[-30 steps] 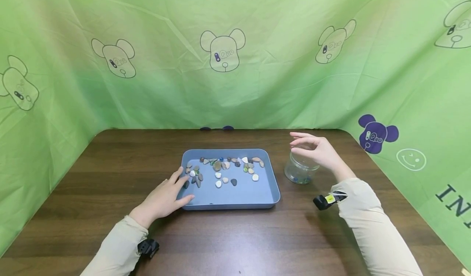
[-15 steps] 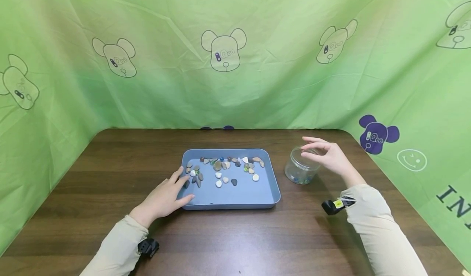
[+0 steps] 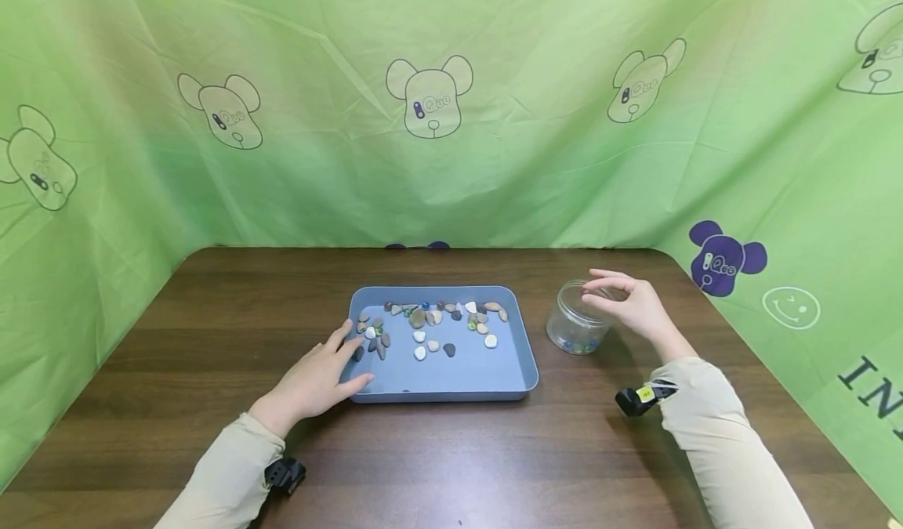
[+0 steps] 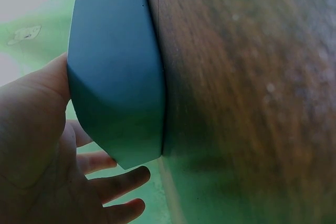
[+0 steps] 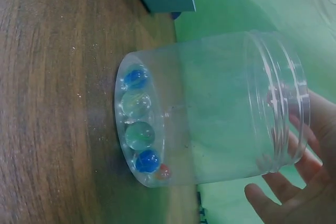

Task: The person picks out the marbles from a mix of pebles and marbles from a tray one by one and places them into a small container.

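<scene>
My left hand (image 3: 317, 376) rests on the left rim of a blue tray (image 3: 458, 380), fingers spread over the edge; in the left wrist view the thumb touches the tray's wall (image 4: 118, 66). Several pebbles (image 3: 418, 319) in grey, white and tan lie in the tray, with a blue marble (image 3: 426, 305) among them. My right hand (image 3: 638, 309) hovers by the right side of the mouth of a clear plastic jar (image 3: 570, 317), fingers extended, with nothing seen in its grasp. The jar stands upright, lidless, with several marbles (image 5: 139, 135) on its bottom; touch with its rim is unclear.
The tray and jar stand on a dark brown wooden table (image 3: 212, 302), the jar just right of the tray. A green printed curtain (image 3: 296, 176) surrounds the table's back and sides. Each sleeve carries a black wrist camera (image 3: 285, 475).
My right hand has moved from above the jar's mouth rightward and slightly lower, beside its right rim. The left hand, tray and jar stay in place.
</scene>
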`<state>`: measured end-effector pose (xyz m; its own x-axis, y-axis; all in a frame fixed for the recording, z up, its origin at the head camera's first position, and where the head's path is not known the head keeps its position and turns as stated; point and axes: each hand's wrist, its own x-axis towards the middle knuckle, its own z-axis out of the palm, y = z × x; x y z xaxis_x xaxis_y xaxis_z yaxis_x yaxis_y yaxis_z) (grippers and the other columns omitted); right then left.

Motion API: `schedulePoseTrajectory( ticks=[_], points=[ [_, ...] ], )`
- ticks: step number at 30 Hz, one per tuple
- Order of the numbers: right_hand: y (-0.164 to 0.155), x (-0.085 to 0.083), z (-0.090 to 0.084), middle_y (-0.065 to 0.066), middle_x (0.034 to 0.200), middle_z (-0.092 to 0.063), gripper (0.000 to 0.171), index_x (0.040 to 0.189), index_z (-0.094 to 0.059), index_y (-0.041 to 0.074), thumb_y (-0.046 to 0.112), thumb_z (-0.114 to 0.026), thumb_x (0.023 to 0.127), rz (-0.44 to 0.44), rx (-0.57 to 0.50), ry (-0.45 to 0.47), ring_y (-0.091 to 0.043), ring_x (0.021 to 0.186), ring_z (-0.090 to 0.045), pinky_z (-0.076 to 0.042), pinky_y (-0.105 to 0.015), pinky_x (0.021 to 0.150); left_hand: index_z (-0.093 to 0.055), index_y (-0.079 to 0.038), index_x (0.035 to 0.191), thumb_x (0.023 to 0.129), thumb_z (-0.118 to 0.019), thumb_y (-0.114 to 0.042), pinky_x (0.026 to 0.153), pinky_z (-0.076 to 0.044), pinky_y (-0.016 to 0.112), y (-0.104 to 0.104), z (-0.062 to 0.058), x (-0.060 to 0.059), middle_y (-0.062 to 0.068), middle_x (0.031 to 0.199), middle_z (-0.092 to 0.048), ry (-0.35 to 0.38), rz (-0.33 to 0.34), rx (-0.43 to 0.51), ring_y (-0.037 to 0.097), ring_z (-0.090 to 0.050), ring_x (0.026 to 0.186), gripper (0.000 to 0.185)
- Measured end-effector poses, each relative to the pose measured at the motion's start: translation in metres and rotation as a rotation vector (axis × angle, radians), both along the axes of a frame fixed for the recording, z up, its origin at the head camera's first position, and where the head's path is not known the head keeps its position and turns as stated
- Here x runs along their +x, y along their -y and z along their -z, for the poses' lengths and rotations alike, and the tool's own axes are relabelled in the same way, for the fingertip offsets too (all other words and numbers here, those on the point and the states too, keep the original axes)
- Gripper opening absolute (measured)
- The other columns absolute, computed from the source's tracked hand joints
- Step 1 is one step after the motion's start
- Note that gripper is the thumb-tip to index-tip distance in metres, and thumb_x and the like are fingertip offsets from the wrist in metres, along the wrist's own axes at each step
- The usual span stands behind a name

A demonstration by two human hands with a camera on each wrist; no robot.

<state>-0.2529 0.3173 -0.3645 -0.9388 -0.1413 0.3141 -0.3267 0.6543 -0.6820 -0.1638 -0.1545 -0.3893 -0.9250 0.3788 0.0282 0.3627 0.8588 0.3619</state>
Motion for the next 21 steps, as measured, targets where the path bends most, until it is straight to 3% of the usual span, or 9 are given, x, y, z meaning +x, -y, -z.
schedulePoseTrajectory(
  ticks=[3, 5, 8, 10, 12, 15, 18, 21],
  points=[
    [0.0009, 0.0006, -0.0003, -0.008, 0.127, -0.06, 0.032, 0.102, -0.07, 0.001, 0.025, -0.073, 0.081, 0.033, 0.03, 0.014, 0.023, 0.101, -0.041, -0.032, 0.002, 0.089, -0.044, -0.001, 0.137, 0.091, -0.055, -0.04, 0.107, -0.033, 0.057, -0.0002, -0.0007, 0.0006, 0.025, 0.151, -0.025, 0.0, 0.002, 0.003, 0.04, -0.045, 0.128, 0.061],
    [0.0018, 0.001, -0.0007, -0.018, 0.13, -0.057, 0.032, 0.103, -0.07, 0.002, 0.026, -0.072, 0.081, 0.05, 0.045, 0.025, 0.018, 0.104, -0.044, -0.037, -0.009, 0.098, -0.044, -0.001, 0.137, 0.091, -0.055, -0.039, 0.107, -0.033, 0.057, -0.0003, -0.0012, 0.0009, 0.025, 0.151, -0.025, 0.0, 0.003, 0.005, 0.041, -0.045, 0.128, 0.061],
    [0.0032, 0.0012, -0.0014, -0.02, 0.131, -0.055, 0.034, 0.105, -0.068, 0.001, 0.026, -0.072, 0.082, 0.066, 0.051, 0.048, 0.003, 0.112, -0.049, -0.037, -0.035, 0.107, -0.044, -0.001, 0.137, 0.091, -0.055, -0.04, 0.107, -0.033, 0.057, -0.0003, -0.0017, 0.0011, 0.025, 0.151, -0.025, 0.0, 0.003, 0.004, 0.041, -0.045, 0.128, 0.061],
    [0.0045, 0.0014, -0.002, -0.02, 0.131, -0.055, 0.035, 0.105, -0.068, 0.0, 0.026, -0.072, 0.082, 0.069, 0.047, 0.062, 0.002, 0.112, -0.049, -0.033, -0.049, 0.107, -0.044, 0.0, 0.136, 0.091, -0.055, -0.04, 0.107, -0.033, 0.057, -0.0004, -0.002, 0.0013, 0.025, 0.151, -0.025, 0.0, 0.003, 0.003, 0.041, -0.044, 0.128, 0.061],
    [0.0055, 0.0016, -0.0026, -0.022, 0.131, -0.055, 0.035, 0.105, -0.067, -0.001, 0.025, -0.071, 0.082, 0.068, 0.038, 0.074, 0.01, 0.107, -0.048, -0.034, -0.047, 0.108, -0.044, 0.0, 0.136, 0.091, -0.055, -0.04, 0.106, -0.033, 0.057, -0.0004, -0.0023, 0.0014, 0.025, 0.151, -0.026, -0.002, 0.004, 0.003, 0.041, -0.044, 0.128, 0.061],
    [0.0066, 0.0024, -0.0037, -0.024, 0.13, -0.054, 0.036, 0.105, -0.067, -0.003, 0.024, -0.071, 0.083, 0.063, 0.03, 0.083, 0.025, 0.094, -0.04, -0.039, -0.022, 0.104, -0.045, 0.0, 0.136, 0.091, -0.055, -0.039, 0.106, -0.033, 0.057, -0.0004, -0.0025, 0.0017, 0.025, 0.151, -0.026, -0.003, 0.005, 0.007, 0.041, -0.044, 0.128, 0.061],
    [0.0074, 0.0031, -0.0047, -0.026, 0.129, -0.054, 0.035, 0.105, -0.066, -0.006, 0.022, -0.07, 0.083, 0.053, 0.02, 0.087, 0.029, 0.089, -0.039, -0.036, 0.0, 0.09, -0.045, 0.0, 0.136, 0.091, -0.055, -0.039, 0.106, -0.033, 0.058, -0.0003, -0.0023, 0.0018, 0.025, 0.151, -0.026, -0.003, 0.005, 0.008, 0.041, -0.044, 0.129, 0.061],
    [0.0081, 0.0032, -0.005, -0.026, 0.129, -0.054, 0.035, 0.105, -0.066, -0.006, 0.021, -0.07, 0.084, 0.051, 0.016, 0.094, 0.029, 0.087, -0.039, -0.033, 0.005, 0.082, -0.044, 0.0, 0.136, 0.091, -0.055, -0.039, 0.107, -0.033, 0.058, -0.0002, -0.002, 0.0015, 0.025, 0.151, -0.025, -0.001, 0.004, 0.009, 0.04, -0.044, 0.129, 0.061]
  ],
)
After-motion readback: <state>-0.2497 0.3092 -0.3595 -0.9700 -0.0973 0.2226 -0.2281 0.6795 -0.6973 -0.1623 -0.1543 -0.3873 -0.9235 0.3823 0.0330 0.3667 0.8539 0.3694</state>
